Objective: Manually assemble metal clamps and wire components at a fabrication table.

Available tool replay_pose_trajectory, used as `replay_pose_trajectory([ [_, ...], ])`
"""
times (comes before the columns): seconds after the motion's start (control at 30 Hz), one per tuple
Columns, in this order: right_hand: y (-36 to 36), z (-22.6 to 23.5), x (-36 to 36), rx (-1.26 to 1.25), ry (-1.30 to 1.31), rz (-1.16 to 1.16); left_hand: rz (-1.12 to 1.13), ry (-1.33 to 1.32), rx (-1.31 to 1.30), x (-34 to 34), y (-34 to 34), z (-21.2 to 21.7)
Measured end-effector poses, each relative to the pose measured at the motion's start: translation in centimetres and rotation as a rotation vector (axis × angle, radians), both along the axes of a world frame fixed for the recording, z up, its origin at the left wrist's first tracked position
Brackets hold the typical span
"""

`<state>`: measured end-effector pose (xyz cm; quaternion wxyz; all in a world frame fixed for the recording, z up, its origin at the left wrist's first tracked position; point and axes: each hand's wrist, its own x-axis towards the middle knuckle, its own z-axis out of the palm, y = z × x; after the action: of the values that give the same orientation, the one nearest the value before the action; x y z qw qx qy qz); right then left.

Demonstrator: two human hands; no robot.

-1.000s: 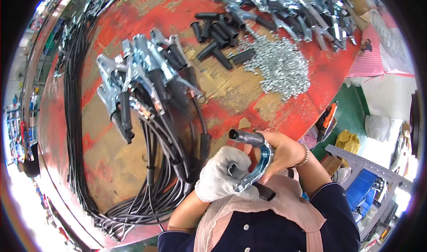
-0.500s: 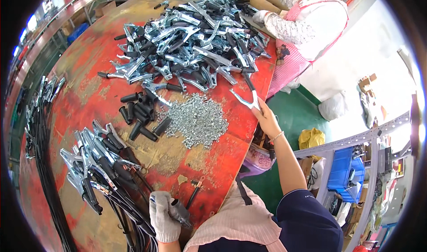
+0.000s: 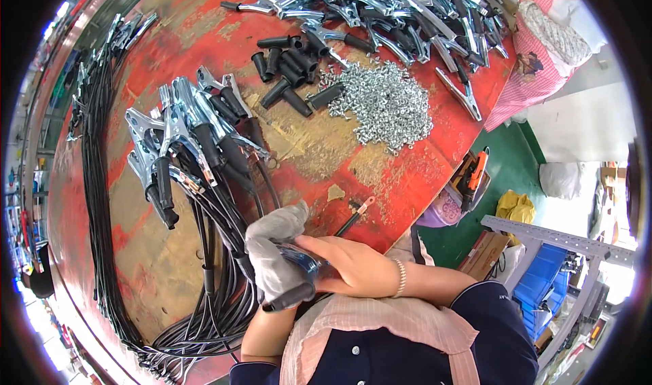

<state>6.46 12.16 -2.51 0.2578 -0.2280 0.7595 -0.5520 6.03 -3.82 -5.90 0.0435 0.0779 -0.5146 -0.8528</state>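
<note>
My left hand (image 3: 275, 259) wears a grey glove and grips a metal clamp (image 3: 299, 263) with a black handle sleeve, close to my chest at the table's near edge. My bare right hand (image 3: 353, 266), with a bead bracelet on the wrist, is closed over the same clamp from the right. A black cable with a copper lug (image 3: 356, 212) lies on the table just beyond my hands. Left of them sits a bundle of finished clamps (image 3: 190, 137) on black cables.
The red worn table (image 3: 312, 151) carries a heap of small silver fittings (image 3: 387, 106), loose black sleeves (image 3: 288, 72) and a large pile of bare clamps (image 3: 380, 8) at the far side. Another person in a pink apron (image 3: 536, 42) works at the far right. Black cables (image 3: 95, 202) line the left edge.
My right hand, stretched out to the pile half a second ago with a clamp, has come back to my chest and now meets my left hand on the clamp. The view swung left.
</note>
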Motion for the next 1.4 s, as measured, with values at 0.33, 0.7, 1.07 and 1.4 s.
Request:
replay_pose_trajectory([
  [0.33,11.9,-1.7,-0.9,-0.427,-0.048,-0.77,-0.484,0.406,-1.618,-2.1,4.0,1.3],
  [0.7,13.7,-3.8,-1.7,-0.918,-0.185,-0.861,-0.538,-0.373,-0.615,-3.6,2.3,2.5],
  [1.07,13.6,-2.0,-3.1,-0.512,-0.082,-0.625,-0.753,-0.599,-0.533,-3.5,2.8,3.9],
  [1.4,12.1,-0.7,-3.7,-0.633,-0.152,-0.427,-0.77,-0.354,-0.813,-3.0,3.3,4.9],
])
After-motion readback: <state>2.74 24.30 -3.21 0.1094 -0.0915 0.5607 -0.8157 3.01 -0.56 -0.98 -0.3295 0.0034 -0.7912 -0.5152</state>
